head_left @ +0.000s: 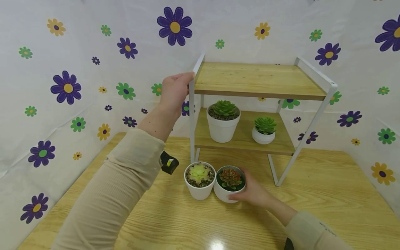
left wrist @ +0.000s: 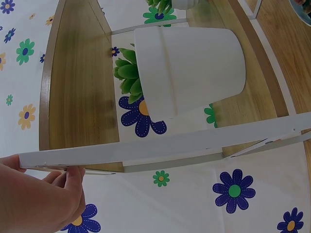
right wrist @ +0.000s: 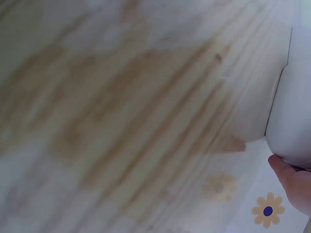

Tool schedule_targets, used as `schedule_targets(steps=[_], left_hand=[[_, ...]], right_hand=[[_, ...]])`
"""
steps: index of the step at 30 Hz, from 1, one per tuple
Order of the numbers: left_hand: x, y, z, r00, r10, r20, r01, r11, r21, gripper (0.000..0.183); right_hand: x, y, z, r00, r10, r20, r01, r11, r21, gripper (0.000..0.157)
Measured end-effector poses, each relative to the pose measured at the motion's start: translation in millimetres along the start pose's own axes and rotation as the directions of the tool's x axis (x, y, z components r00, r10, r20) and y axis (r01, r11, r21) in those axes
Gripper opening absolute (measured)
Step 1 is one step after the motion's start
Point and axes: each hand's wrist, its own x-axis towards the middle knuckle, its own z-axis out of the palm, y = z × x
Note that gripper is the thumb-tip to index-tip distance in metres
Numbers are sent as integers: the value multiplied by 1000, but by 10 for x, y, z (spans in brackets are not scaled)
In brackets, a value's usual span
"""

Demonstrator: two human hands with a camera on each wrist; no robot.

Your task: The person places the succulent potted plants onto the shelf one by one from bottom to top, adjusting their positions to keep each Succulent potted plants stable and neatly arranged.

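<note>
I'm bracing the shelf [head_left: 260, 80] corner with my left hand [head_left: 175, 91], while my right hand [head_left: 254, 191] is cupping the red succulent pot [head_left: 229, 184] on the counter [head_left: 328, 205] (touching the yellow-green pot [head_left: 199, 180]); lifting straight up is safest.
</note>
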Motion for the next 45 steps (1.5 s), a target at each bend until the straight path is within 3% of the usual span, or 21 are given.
schedule_targets(steps=[10,21,25,36,45], left_hand=[[-6,1,8,1000,15,9,-15,1000,6,35],[1,-2,0,1000,1,9,-1,1000,-4,37],[-6,6,4,1000,-11,1,11,1000,-2,38],[-32,43,3,997,-74,-27,75,996,42,47],[-51,41,9,996,-84,-23,85,993,85,50]], right_hand=[[-35,57,-68,1000,-17,-16,17,1000,15,104],[-196,-26,-298,998,-48,-36,46,998,-39,99],[-270,-38,-359,996,-80,-43,78,996,-31,96],[-429,-159,-507,998,-47,-31,46,998,-39,98],[-492,-191,-535,993,-109,-40,108,994,-26,93]])
